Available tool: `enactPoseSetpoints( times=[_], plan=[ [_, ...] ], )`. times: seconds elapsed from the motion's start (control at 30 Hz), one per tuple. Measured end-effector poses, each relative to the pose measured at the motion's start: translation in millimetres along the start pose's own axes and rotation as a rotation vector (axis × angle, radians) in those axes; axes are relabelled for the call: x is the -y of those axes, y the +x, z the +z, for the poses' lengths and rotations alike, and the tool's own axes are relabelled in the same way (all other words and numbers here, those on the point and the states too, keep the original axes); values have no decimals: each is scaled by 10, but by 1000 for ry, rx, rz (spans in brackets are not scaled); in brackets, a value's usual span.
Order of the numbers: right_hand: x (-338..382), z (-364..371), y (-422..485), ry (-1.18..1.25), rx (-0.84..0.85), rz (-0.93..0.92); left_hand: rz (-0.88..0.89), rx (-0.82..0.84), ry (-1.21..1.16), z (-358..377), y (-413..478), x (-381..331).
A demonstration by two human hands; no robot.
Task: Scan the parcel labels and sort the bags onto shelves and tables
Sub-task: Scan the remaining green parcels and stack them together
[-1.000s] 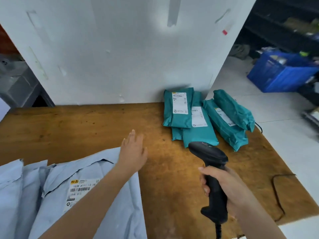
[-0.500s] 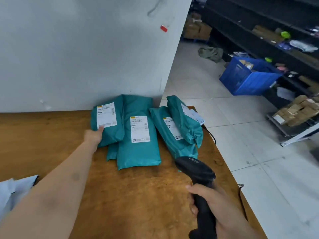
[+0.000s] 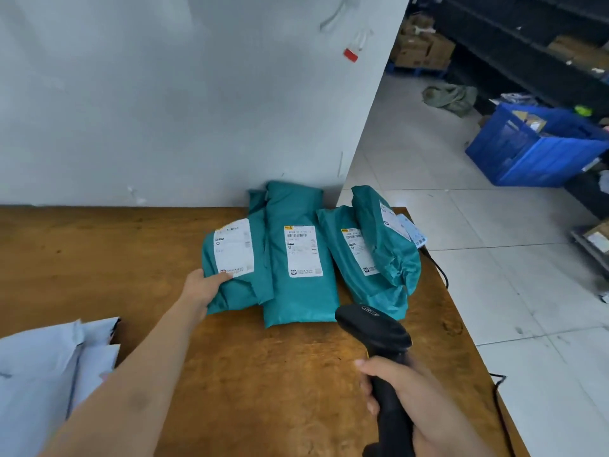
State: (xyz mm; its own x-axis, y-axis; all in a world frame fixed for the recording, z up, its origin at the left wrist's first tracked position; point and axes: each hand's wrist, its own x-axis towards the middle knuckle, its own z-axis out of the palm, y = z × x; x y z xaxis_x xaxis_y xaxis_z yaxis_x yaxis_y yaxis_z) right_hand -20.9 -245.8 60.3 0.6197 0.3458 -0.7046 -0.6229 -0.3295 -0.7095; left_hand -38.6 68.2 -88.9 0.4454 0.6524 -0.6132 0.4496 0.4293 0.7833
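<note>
Several teal parcel bags with white labels lie against the white wall at the back of the wooden table (image 3: 263,374). My left hand (image 3: 204,286) grips the near left corner of the leftmost teal bag (image 3: 230,291), thumb on the lower edge of its label. A second teal bag (image 3: 296,291) lies beside it, partly under it. Two more teal bags (image 3: 382,258) are stacked at the right. My right hand (image 3: 402,394) holds a black barcode scanner (image 3: 375,331) by its handle, the head pointing toward the bags.
Pale grey parcel bags (image 3: 43,367) lie at the table's near left. A black cable (image 3: 438,272) hangs off the right edge. On the tiled floor to the right stand a blue crate (image 3: 527,153), dark shelving (image 3: 527,37) and cardboard boxes (image 3: 421,47).
My left hand went from the grey bags across the table to the leftmost teal bag and took hold of its corner. The view swung right. The scanner stays in my right hand.
</note>
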Motion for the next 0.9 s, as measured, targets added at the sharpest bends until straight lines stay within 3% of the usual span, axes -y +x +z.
enactPoseSetpoints(
  times=[0.17,0.33,0.53,0.7,0.9],
  plan=[
    [-237,368,-128,-12,65,11,68,9,84,-429,-931,843],
    [-506,733,-276,-78,140,58,-83,16,112,-928,-1672,1626],
    [-821,1185,-320,-159,170,93,-132,23,85,-1209,-1499,1675],
    [-1055,1383,-362,-174,208,166,-138,163,58,-1262,-1457,1663],
    [-1115,1492,-313,-211,205,175,-176,158,21,-1310,-1581,1803]
  ],
)
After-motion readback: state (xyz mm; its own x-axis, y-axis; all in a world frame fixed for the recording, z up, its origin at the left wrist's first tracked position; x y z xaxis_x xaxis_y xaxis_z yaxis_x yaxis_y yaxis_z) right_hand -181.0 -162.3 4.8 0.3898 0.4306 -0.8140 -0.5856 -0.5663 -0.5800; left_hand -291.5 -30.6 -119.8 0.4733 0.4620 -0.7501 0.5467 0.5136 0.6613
